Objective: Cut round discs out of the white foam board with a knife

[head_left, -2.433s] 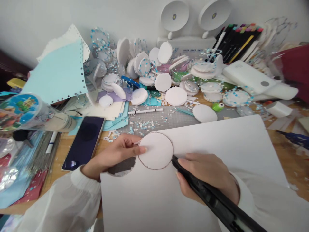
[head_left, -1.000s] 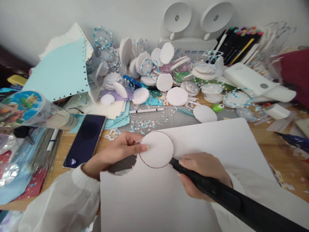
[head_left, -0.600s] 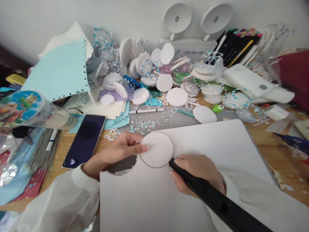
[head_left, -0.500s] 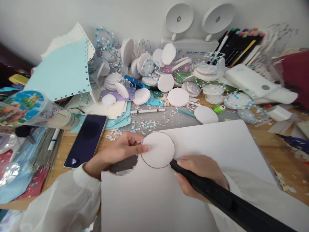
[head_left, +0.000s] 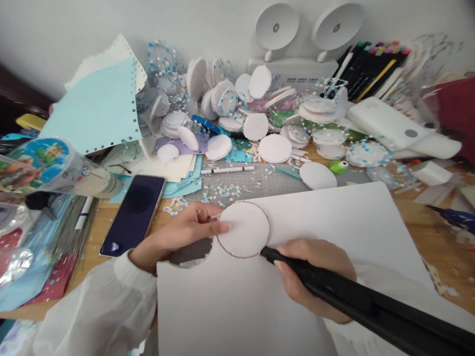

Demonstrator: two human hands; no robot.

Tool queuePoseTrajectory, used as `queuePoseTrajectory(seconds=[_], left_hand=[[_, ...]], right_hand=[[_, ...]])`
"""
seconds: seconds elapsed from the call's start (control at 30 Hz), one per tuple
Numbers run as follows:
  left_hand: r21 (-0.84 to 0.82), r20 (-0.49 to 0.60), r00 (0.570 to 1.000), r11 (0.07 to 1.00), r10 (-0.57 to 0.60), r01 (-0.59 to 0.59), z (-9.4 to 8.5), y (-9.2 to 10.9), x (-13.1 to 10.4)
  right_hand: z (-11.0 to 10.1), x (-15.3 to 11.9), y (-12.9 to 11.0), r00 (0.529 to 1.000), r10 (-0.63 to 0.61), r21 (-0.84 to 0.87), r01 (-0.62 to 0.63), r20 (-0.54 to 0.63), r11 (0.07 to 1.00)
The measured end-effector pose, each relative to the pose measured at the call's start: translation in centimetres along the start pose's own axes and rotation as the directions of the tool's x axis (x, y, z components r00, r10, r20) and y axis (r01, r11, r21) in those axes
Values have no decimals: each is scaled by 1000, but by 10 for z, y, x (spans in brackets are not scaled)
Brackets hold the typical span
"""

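Observation:
A white round disc [head_left: 245,230] with a thin brownish line along its edge lies over a white board [head_left: 230,301]. My left hand [head_left: 187,227] pinches the disc at its left side, thumb on top and fingers underneath. My right hand [head_left: 315,274] is closed around a long black tool [head_left: 334,291], whose narrow tip touches the disc's lower right edge. The tip's working end is too small to make out. A curved notch shows in the board's left edge, just below my left hand.
Behind the board, several white discs [head_left: 274,148] are piled with blue-and-white beaded sprigs. A phone [head_left: 133,215] and a lidded cup [head_left: 96,178] are on the left. A grey cutting mat [head_left: 260,183] carries paper bits. Markers [head_left: 374,69] stand at the back right.
The black tool's tip has slid slightly left and down along the disc's edge. My right hand has shifted a little to the right and lower; my left hand keeps its pinch.

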State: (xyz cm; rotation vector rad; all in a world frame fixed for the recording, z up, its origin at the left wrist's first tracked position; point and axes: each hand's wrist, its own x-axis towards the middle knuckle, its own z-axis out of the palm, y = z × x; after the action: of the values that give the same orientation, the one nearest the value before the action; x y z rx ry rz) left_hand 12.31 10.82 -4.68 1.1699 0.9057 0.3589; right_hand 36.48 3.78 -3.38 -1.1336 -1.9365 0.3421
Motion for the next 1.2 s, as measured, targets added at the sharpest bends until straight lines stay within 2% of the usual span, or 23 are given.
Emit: queuePoseTrajectory(seconds=[0.1,0.2,0.3,0.37,0.43,0.57,0.63,0.77,1.0,1.2], left_hand=[[-7,5,1000,1000,-5,5,0,0,0],[-14,27,999,1000,-17,17,0,1,0],[24,41,998,999,-41,40,-2,5,0],[63,48,998,997,-48,45,-3,10,-1],[95,64,997,995,-46,40,-4,14,-4],[73,96,993,995,-70,64,-6,18,-10],[34,135,988,997,-69,65,-8,16,-12],[16,201,977,997,-74,72,-16,10,-13],[0,169,972,986,-165,167,-17,11,-12],[-43,146,986,995,-82,89,-11,21,-14]], right_hand=[[-5,-3,-1,999,32,52,-33,16,998],[-10,-10,1,984,169,136,-161,-53,978],[-16,-12,9,909,364,271,-306,-202,913],[-19,-7,17,847,439,356,-328,-300,875],[-20,1,25,816,498,472,-329,-293,818],[-17,14,35,823,556,747,-296,-116,595],[-16,15,35,818,566,771,-295,-102,564],[-15,13,32,792,602,759,-327,-104,562],[-16,14,30,777,624,741,-372,-82,560],[-21,18,24,750,653,698,-411,-108,587]])
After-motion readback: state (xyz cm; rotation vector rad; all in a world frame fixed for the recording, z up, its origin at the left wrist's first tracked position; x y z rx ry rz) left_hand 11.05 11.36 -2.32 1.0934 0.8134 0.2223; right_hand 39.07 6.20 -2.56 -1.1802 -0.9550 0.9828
